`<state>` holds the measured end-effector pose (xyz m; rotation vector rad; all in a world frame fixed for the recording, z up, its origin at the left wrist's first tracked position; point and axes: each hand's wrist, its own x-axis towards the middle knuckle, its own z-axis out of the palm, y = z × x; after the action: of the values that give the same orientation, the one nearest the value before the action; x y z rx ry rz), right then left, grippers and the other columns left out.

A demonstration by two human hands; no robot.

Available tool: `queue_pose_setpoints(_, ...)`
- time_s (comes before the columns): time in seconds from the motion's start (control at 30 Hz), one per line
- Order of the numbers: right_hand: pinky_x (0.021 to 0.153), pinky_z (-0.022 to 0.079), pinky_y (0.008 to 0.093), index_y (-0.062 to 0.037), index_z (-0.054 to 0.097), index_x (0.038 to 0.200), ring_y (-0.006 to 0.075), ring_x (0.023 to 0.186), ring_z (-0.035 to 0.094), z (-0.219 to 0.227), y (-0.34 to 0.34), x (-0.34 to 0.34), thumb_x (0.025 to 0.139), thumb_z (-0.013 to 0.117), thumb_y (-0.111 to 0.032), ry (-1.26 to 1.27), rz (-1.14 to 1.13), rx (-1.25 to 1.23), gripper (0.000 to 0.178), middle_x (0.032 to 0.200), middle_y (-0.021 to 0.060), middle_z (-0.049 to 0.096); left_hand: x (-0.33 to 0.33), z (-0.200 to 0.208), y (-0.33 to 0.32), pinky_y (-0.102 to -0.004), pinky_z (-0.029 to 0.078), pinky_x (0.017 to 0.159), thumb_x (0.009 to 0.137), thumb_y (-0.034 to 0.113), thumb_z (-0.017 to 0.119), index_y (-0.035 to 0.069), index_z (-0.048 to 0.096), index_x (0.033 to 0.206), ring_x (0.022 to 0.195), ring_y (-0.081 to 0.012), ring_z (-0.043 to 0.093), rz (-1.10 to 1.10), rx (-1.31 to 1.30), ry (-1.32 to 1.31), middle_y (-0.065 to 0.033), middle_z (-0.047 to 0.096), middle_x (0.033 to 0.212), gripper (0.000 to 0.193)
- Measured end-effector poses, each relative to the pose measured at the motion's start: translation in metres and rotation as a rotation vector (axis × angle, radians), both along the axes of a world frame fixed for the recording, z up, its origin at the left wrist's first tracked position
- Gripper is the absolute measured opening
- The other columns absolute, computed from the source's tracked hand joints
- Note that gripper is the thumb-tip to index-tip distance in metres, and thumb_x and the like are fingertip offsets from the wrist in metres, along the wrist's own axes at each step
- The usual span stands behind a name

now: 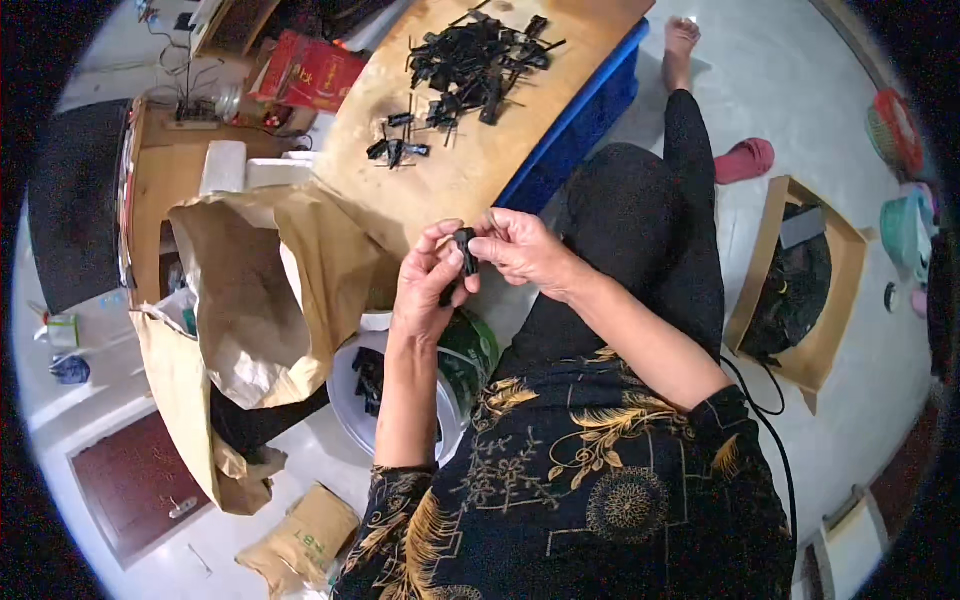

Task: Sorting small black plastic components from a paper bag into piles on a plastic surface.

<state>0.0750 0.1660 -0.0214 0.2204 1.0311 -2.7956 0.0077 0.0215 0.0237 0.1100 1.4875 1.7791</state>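
Note:
Between my two hands is a small black plastic part (pixel 466 243), held upright over the near edge of the wooden board. My left hand (pixel 428 278) wraps its fingers and thumb around the part's lower left side. From the right, my right hand (pixel 522 250) pinches the same part near its top with thumb and fingers. Farther up the board lies a heap of black plastic pieces (pixel 470 65) with thin stems. A few loose black pieces (pixel 397 150) lie nearer to me. What the fingertips cover cannot be made out.
The wooden board (pixel 350 190) rests on a blue crate (pixel 585 110). Left of my hands gapes a large brown paper sack (pixel 330 250). A white bucket (pixel 350 415) holding black pieces stands below my left forearm. A cardboard box (pixel 850 280) with black contents lies right, by a cable (pixel 785 440).

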Motion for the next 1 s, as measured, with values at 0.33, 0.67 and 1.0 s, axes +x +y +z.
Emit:
queue_pose_setpoints(0.33,0.052,0.036,0.0189,-0.0068,0.052,0.076,0.0015,0.061,0.042,-0.012,-0.013,-0.006,0.082,0.059,-0.011,-0.011,0.002,0.221,0.01,0.069,-0.0065,0.048,-0.002,0.001,-0.008,-0.0202,0.042,0.052,0.08,0.003,0.057,0.006,0.045,0.116,0.059,-0.0081,0.051,-0.274,-0.298,0.434,-0.0036,0.057,0.082,0.038)
queue_pose_setpoints(0.67,0.054,0.039,0.0241,-0.0002,0.052,0.083,0.0049,0.062,0.042,-0.024,-0.025,-0.01,0.087,0.05,-0.013,0.026,-0.076,0.537,0.014,0.066,-0.0015,0.048,-0.009,-0.006,-0.009,-0.0212,0.042,0.054,0.082,0.004,0.054,0.005,0.039,0.112,0.062,-0.0088,0.051,-0.217,-0.324,0.28,-0.0053,0.055,0.081,0.034)
queue_pose_setpoints(1.0,0.049,0.031,0.0198,-0.0034,0.049,0.081,0.0022,0.057,0.034,-0.025,-0.026,-0.015,0.09,0.048,-0.015,0.008,0.015,0.61,0.015,0.064,-0.0072,0.038,-0.007,-0.014,-0.012,-0.0224,0.042,0.055,0.081,0.002,0.053,0.004,0.039,0.107,0.063,-0.0094,0.047,-0.247,-0.366,0.592,-0.0043,0.05,0.08,0.029)
